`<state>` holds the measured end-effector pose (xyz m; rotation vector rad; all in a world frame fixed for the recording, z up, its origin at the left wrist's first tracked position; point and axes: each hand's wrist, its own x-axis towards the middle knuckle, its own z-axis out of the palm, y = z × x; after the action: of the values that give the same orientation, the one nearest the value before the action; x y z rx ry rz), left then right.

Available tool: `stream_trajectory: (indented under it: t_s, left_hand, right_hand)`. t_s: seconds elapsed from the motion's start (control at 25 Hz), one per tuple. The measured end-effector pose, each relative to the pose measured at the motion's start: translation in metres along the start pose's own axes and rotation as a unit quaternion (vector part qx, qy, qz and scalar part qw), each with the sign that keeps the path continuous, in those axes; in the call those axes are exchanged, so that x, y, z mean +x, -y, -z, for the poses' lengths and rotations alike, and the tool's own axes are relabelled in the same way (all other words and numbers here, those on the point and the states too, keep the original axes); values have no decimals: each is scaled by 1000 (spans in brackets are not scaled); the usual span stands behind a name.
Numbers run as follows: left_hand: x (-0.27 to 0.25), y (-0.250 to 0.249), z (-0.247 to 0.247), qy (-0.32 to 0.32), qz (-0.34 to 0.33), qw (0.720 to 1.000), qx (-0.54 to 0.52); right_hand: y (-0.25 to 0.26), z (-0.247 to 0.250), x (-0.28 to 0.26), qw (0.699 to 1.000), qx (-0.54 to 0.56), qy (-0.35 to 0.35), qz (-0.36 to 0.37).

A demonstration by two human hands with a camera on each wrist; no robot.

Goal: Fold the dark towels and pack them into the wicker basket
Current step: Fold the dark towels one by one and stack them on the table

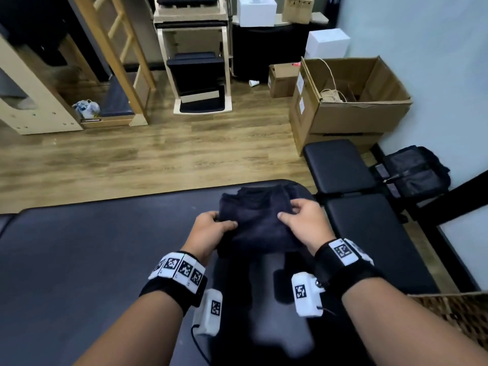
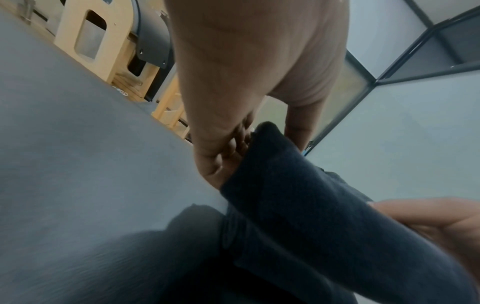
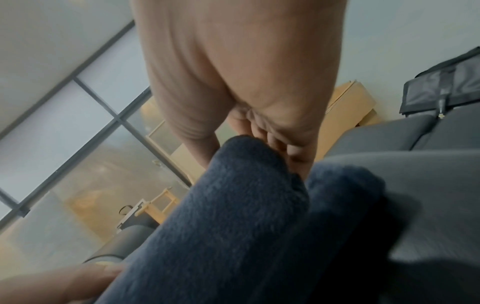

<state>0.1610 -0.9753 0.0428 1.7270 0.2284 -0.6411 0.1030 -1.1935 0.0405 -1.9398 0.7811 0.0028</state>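
A folded dark navy towel (image 1: 257, 225) is lifted a little over the black padded table (image 1: 92, 247), near its far right corner. My left hand (image 1: 214, 228) grips its left edge, thumb on top and fingers underneath. My right hand (image 1: 303, 220) grips its right edge the same way. The left wrist view shows the left hand (image 2: 228, 152) curled round the towel (image 2: 298, 205). In the right wrist view the right hand (image 3: 283, 148) holds the towel (image 3: 233, 205), and more dark cloth (image 3: 342, 195) lies below it. The wicker basket (image 1: 459, 313) shows only its corner at lower right.
A black padded bench (image 1: 340, 167) stands to the right of the table, with a dark bag (image 1: 414, 173) beyond it by the wall. An open cardboard box (image 1: 348, 101) sits on the wooden floor (image 1: 158, 154). Wooden frames and shelves line the far side.
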Motion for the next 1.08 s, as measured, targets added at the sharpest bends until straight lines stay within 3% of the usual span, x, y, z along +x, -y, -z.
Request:
stream_trajectory:
  t_s: [0.12,0.2,0.28,0.36,0.48,0.56,0.68,0.8,0.88,1.0,1.08]
  left_hand:
    - [35,-12,-33,-18,-20,999,34]
    - [44,-5,-45,-21,-37,982,186]
    - [39,7,-53,-20,-55,955,290]
    - [35,18,-56,-43,-37,958,282]
    - [30,34,-48,-76,2,967,243]
    - [24,38,-43,-66,-2,964,259]
    - [-6,47,-30,-53,-10,955,291]
    - [-49,75,3,-51,4,954,296]
    - [-86,107,33,-70,17,958,276]
    - [-154,162,83,-119,59,954,269]
    - [-207,204,119,-160,105,945,267]
  right_hand:
    - [7,23,38,997,-68,-30,-4]
    - [0,25,45,982,-190,-18,-1]
    - [-16,19,37,959,-262,-24,107]
    - [-38,13,31,926,-313,-20,211]
    - [-44,16,31,933,-333,3,136]
    - [-38,20,30,917,-385,20,108]
    - [-30,19,9,867,-469,12,168]
    - [-27,9,-16,844,-484,17,230]
    - [-29,-11,-33,844,-477,69,233]
    - [-38,-44,-68,870,-426,115,220]
    - [-45,-74,-99,861,-416,172,235]
